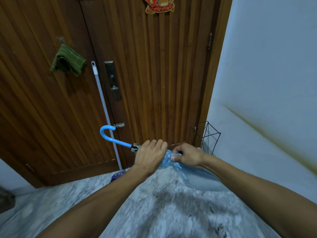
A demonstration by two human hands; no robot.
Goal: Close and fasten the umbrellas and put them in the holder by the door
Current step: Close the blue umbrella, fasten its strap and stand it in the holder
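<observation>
Left hand [149, 156] grips the gathered umbrella [193, 176] near its curved blue handle [109, 134]; right hand [186, 156] pinches the crinkly translucent plastic canopy. Black wire holder [209, 137] near door.

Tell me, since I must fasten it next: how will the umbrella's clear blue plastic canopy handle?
The translucent blue plastic canopy looks thin and floppy: it bunches where the right hand pinches it. Its glossy film is probably slippery. The left hand grips near the stiff curved blue handle.
</observation>
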